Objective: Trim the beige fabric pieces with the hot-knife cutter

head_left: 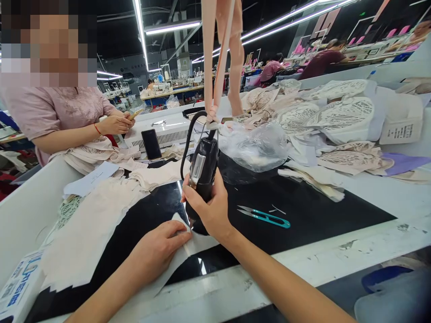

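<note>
My right hand [213, 208] is wrapped around a black handheld electric fabric cutter [205, 166], held upright with its base down on the work surface. A black cord loops from its top, and peach fabric strips [210, 58] are tied there, running upward. My left hand [161, 246] presses a white piece of fabric [178, 258] down beside the cutter's base, fingers together and fingertips close to its front. Part of the fabric is hidden under both hands. To the right of the cutter lie turquoise thread snips [266, 217] on the black mat [303, 220].
Light fabric pieces [90, 224] lie at left, near a white box [23, 282]. A phone [151, 143] leans on a white slatted unit [175, 138]. Behind the cutter sit a clear plastic bag [256, 146] and heaped lace pieces [343, 112]. Another person [67, 112] stands at left.
</note>
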The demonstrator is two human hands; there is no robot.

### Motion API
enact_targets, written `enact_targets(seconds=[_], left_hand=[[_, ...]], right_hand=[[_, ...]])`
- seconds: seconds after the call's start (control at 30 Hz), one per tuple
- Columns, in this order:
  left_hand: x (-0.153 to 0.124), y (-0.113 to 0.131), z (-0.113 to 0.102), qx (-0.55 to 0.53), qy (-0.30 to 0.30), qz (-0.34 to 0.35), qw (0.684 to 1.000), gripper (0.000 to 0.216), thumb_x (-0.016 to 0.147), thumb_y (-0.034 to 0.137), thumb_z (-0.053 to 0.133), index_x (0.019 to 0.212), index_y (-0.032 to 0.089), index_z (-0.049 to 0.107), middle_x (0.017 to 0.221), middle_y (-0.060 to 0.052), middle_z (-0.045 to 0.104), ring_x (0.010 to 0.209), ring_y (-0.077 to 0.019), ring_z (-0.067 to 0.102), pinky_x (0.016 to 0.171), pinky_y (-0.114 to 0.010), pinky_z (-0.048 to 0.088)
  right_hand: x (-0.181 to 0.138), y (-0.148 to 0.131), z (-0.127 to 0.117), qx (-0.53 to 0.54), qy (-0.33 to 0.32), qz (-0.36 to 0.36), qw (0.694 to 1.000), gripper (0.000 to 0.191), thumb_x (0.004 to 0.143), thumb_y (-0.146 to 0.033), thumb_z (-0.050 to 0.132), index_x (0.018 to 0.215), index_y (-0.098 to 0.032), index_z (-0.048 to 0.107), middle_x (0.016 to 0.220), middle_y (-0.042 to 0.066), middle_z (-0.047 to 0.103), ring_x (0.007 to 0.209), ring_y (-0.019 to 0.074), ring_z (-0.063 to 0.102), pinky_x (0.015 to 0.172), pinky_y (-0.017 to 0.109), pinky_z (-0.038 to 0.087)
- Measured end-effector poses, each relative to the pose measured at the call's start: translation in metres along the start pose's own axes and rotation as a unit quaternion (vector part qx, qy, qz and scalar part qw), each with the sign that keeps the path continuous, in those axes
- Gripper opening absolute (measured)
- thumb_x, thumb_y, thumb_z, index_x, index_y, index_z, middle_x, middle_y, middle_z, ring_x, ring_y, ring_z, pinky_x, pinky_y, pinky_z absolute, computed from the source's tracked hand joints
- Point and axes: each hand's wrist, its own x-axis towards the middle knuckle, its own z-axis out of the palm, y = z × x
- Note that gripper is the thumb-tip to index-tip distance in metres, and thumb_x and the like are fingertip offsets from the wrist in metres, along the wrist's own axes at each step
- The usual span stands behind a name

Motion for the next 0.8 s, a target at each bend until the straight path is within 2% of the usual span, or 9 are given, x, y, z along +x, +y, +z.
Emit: enact_targets(seconds=[0.23, 0.5, 0.67, 0.8], left_hand=[[0.000, 0.001, -0.003, -0.004, -0.001, -0.005, 1.000, 0.036, 0.102, 0.004, 0.041, 0.123, 0.021, 0.065, 0.125, -0.009, 0.065, 0.109, -0.0197, 0.068, 0.094, -0.030, 0.059], [-0.001, 0.001, -0.004, 0.013, 0.020, 0.030, 0.999, 0.038, 0.100, 0.001, 0.038, 0.124, 0.017, 0.063, 0.125, -0.011, 0.066, 0.112, -0.0210, 0.067, 0.098, -0.034, 0.059], [0.006, 0.013, -0.004, -0.004, 0.046, 0.029, 0.999, 0.039, 0.098, -0.002, 0.037, 0.123, 0.015, 0.061, 0.122, -0.012, 0.068, 0.111, -0.0212, 0.067, 0.098, -0.035, 0.060], [0.013, 0.025, 0.003, -0.028, 0.025, 0.008, 0.999, 0.034, 0.100, 0.002, 0.041, 0.124, 0.016, 0.061, 0.118, -0.012, 0.068, 0.106, -0.0218, 0.067, 0.094, -0.036, 0.061]], right_hand=[[-0.001, -0.004, 0.000, 0.003, 0.001, 0.001, 1.000, 0.022, 0.080, -0.029, 0.071, 0.091, -0.025, 0.052, 0.076, -0.004, 0.057, 0.064, 0.0137, 0.053, 0.060, 0.029, 0.051], [-0.007, -0.019, -0.025, 0.003, 0.011, 0.004, 1.000, 0.025, 0.082, -0.034, 0.076, 0.093, -0.025, 0.055, 0.081, -0.004, 0.062, 0.062, 0.0126, 0.057, 0.058, 0.029, 0.052], [-0.014, -0.026, -0.039, -0.003, 0.013, 0.001, 1.000, 0.025, 0.082, -0.032, 0.076, 0.092, -0.026, 0.054, 0.078, -0.005, 0.064, 0.059, 0.0125, 0.058, 0.057, 0.030, 0.053], [-0.017, -0.028, -0.043, -0.022, 0.019, 0.001, 1.000, 0.026, 0.081, -0.031, 0.076, 0.092, -0.026, 0.053, 0.079, -0.004, 0.064, 0.059, 0.0132, 0.059, 0.058, 0.031, 0.053]])
